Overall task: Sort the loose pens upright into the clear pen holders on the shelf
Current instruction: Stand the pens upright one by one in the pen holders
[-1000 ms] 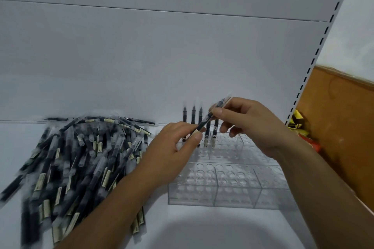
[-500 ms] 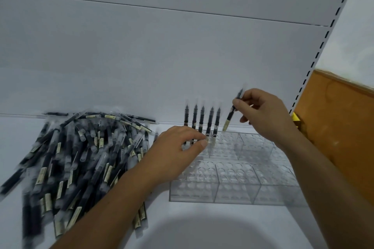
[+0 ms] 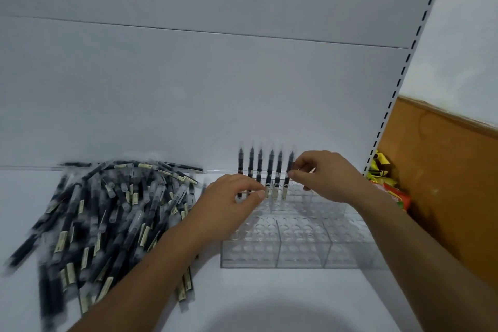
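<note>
- Fingertips (image 3: 294, 174) of the right hand (image 3: 330, 179) pinched the rightmost pen (image 3: 290, 160) partway up its dark barrel. Thumb and forefinger were closed on it, and the other fingers were curled behind.
- That pen stood upright, last in a row of six, with its pale lower end down in the back part of the clear pen holders (image 3: 296, 253).
- Five more standing pens (image 3: 260, 167) were upright in the same back row, close side by side and just left of the pinched one.
- Left hand (image 3: 231, 198) lay low at the left end of the row with its fingers loosely curled. The thumb (image 3: 258, 195) and forefinger tips sat at the foot of the row. I could not tell whether they touched or held a pen or the holder's top.
- Pen holders sat as a block of clear units on the white shelf (image 3: 242, 286), right of centre. Round holes showed across the tops of the front units.
- Loose pens (image 3: 107, 213) lay flat in a big heap on the shelf, left of the holders and apart from the standing row. The heap was blurred, and the left forearm crossed its right edge.
- White back panel (image 3: 188, 89) rose behind everything, with a slotted upright (image 3: 404, 70) at the right.
- Brown board (image 3: 444, 183) stood beyond the upright. Yellow and red packets (image 3: 382, 178) sat low between the two, too blurred to read.
</note>
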`<act>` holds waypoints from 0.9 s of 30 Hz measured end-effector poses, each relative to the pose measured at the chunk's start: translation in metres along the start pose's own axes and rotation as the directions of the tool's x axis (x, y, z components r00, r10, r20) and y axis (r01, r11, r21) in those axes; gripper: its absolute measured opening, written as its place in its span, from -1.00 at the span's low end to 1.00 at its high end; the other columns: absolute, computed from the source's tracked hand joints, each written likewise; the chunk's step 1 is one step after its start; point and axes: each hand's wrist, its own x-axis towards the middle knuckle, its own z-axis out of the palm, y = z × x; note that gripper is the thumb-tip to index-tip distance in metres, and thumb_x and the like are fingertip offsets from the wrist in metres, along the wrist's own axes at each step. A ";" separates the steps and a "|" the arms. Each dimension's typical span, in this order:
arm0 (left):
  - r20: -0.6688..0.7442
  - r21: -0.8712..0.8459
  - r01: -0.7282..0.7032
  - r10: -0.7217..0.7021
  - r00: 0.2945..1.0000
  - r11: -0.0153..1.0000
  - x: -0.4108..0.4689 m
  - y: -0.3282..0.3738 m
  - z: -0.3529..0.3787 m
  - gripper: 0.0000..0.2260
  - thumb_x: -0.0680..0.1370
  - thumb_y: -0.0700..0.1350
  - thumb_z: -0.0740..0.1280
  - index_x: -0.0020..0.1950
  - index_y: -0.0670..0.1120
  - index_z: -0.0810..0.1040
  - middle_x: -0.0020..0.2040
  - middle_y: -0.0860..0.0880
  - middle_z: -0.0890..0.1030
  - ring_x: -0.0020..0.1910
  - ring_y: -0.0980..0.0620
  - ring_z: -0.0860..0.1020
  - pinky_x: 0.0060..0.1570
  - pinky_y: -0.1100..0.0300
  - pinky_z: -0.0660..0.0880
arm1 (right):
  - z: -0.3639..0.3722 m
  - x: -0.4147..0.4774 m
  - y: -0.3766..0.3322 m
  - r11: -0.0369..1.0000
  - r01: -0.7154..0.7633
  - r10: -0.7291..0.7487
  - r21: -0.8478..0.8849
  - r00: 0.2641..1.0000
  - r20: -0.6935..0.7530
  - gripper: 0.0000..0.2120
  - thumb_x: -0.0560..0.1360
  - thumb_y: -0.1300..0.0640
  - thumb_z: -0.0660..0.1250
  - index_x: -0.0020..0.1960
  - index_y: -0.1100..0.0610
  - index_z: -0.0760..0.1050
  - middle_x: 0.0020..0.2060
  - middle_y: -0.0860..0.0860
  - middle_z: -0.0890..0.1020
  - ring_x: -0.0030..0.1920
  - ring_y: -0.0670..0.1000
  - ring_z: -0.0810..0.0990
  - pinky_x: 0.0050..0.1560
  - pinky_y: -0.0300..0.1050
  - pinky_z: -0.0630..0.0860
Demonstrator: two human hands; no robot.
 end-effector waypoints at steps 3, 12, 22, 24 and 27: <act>-0.018 0.043 -0.003 0.004 1.000 0.999 0.000 0.007 -0.004 -0.79 0.58 0.11 0.25 0.14 0.14 0.60 0.12 0.24 0.56 0.17 0.26 0.45 0.21 0.19 0.38 | -0.007 -0.007 -0.003 0.998 -0.010 0.009 -0.057 1.000 -0.012 -0.85 0.53 -0.13 0.33 -0.03 -0.07 0.56 -0.12 -0.17 0.62 -0.10 -0.09 0.61 -0.07 -0.13 0.52; -0.208 -0.125 0.117 -0.142 0.968 0.985 -0.027 0.016 -0.056 -0.83 0.58 0.05 0.31 0.11 0.10 0.63 0.00 0.20 0.63 -0.07 0.32 0.54 -0.05 0.31 0.42 | 0.003 -0.044 -0.069 0.982 0.178 -0.181 -0.064 0.983 -0.043 -0.87 0.53 -0.12 0.31 -0.04 -0.10 0.58 -0.18 -0.20 0.61 -0.09 -0.11 0.57 -0.08 -0.15 0.50; -0.441 0.027 0.275 -0.235 0.866 0.961 -0.145 -0.025 -0.107 -0.85 0.57 -0.02 0.31 0.11 0.12 0.61 0.03 0.24 0.58 -0.02 0.34 0.51 -0.06 0.39 0.39 | 0.091 -0.126 -0.159 0.857 0.511 -0.512 0.063 0.834 0.205 -0.78 0.55 -0.18 0.24 0.06 -0.09 0.53 -0.10 -0.09 0.65 -0.09 -0.02 0.57 -0.14 -0.12 0.45; -0.452 0.068 0.327 -0.263 0.852 0.943 -0.161 -0.031 -0.110 -0.84 0.57 0.00 0.31 0.13 0.11 0.60 0.04 0.22 0.57 -0.01 0.32 0.50 -0.05 0.38 0.40 | 0.107 -0.133 -0.165 0.847 0.527 -0.529 0.076 0.819 0.222 -0.75 0.55 -0.19 0.24 0.11 -0.07 0.49 -0.12 -0.07 0.64 -0.09 -0.01 0.57 -0.19 -0.14 0.39; -0.427 0.130 0.353 -0.269 0.863 0.926 -0.172 -0.033 -0.113 -0.81 0.57 0.01 0.32 0.17 0.10 0.59 0.04 0.20 0.57 0.00 0.30 0.51 0.01 0.33 0.44 | 0.119 -0.139 -0.167 0.845 0.529 -0.533 0.075 0.827 0.176 -0.77 0.54 -0.17 0.25 0.12 -0.09 0.47 -0.21 -0.10 0.60 -0.13 -0.04 0.55 -0.23 -0.15 0.32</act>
